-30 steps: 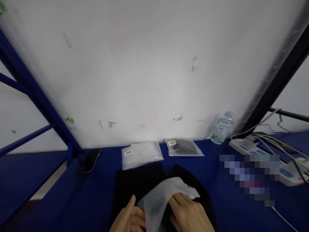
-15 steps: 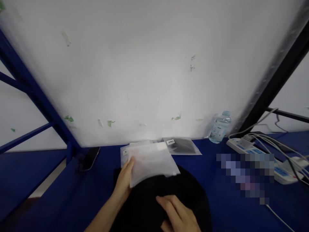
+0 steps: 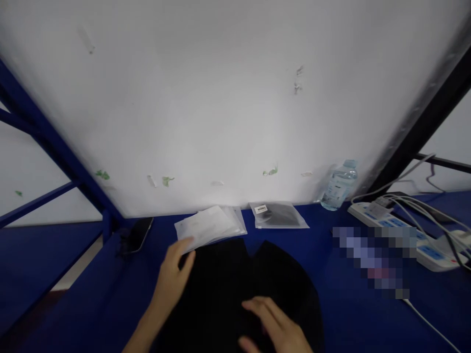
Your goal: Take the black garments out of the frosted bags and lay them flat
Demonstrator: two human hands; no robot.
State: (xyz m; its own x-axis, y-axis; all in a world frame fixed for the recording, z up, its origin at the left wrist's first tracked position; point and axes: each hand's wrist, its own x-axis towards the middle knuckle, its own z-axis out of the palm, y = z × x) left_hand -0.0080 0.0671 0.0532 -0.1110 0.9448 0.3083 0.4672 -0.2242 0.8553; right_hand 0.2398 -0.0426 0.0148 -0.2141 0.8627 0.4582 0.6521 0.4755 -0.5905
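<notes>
My left hand (image 3: pixel 173 274) is empty, its thumb and fingers apart, just in front of a pile of frosted plastic bags (image 3: pixel 208 226). Its fingertips are close to the pile's near edge; whether they touch it I cannot tell. A flat black piece (image 3: pixel 221 289), cloth-like with a notch in its far edge, lies under and between my hands. My right hand (image 3: pixel 275 321) hovers over its right part, with fingers bent loosely, thumb apart and nothing visible in them. To the right of the pile lies a clear bag (image 3: pixel 281 216) with a dark thing inside and a barcode label.
A phone (image 3: pixel 139 235) lies on the blue table (image 3: pixel 99 294) at the left. At the right are a water bottle (image 3: pixel 339 186), a white power strip (image 3: pixel 427 250) with cables, and a blurred-out item (image 3: pixel 371 260). A white wall (image 3: pixel 221 108) stands behind.
My left hand has let go of the frosted bag, which now lies on the pile, and has drawn back slightly towards me. The black piece's notched far edge is now uncovered.
</notes>
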